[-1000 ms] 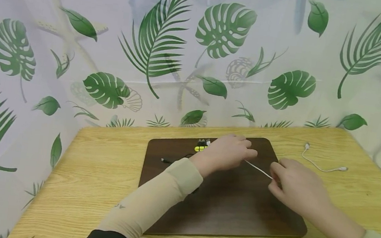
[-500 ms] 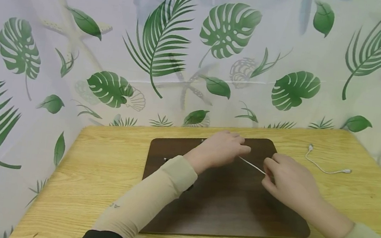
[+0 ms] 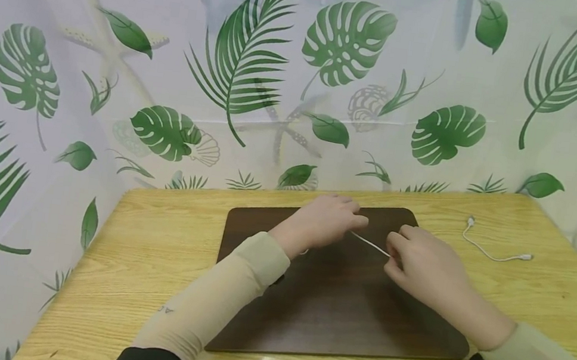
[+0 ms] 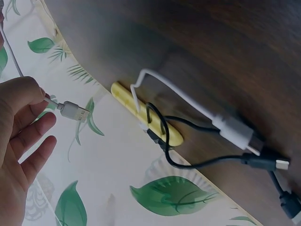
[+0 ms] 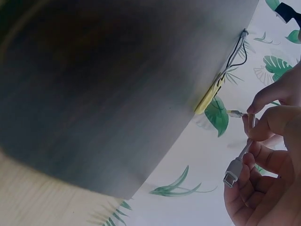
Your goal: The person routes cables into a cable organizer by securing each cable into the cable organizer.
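Note:
In the head view, a thin white USB cable (image 3: 371, 245) stretches between my two hands above the dark brown board (image 3: 352, 320). My left hand (image 3: 322, 225) pinches it just behind its USB plug (image 4: 74, 111), which points away from the fingers in the left wrist view. My right hand (image 3: 426, 263) pinches the other end, behind a small white connector (image 5: 232, 173). At the board's far edge sits a yellow cable organizer (image 4: 123, 98). It holds a white cable (image 4: 183, 96) and black cables (image 4: 197, 165); the left hand mostly hides them in the head view.
Another short white cable (image 3: 526, 257) lies on the wooden table (image 3: 161, 248), to the right of the board. A leaf-patterned cloth (image 3: 263, 33) hangs behind the table's back edge.
Both hands have moved left over the board, carrying the white USB cable between them. The yellow organizer, visible a second ago, is now covered by the left hand in the head view.

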A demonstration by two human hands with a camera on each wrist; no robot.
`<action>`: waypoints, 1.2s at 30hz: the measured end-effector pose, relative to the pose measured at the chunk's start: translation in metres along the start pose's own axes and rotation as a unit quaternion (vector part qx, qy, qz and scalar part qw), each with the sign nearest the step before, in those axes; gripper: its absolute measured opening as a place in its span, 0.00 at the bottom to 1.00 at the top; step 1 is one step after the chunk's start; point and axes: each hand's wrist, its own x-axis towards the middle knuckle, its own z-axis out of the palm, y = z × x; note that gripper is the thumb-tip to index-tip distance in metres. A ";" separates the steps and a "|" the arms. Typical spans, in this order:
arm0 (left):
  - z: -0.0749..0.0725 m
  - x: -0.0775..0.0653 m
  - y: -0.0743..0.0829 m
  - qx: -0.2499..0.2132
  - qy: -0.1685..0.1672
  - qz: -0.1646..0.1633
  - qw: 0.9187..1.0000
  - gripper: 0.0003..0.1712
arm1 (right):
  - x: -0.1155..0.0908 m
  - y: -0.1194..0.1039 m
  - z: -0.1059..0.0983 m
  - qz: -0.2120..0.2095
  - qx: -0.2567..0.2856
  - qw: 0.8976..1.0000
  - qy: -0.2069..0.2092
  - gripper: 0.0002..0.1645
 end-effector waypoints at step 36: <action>0.025 0.003 -0.029 0.003 -0.022 -0.007 1.000 0.06 | 0.030 -0.019 0.027 0.019 0.019 0.997 -0.079 0.11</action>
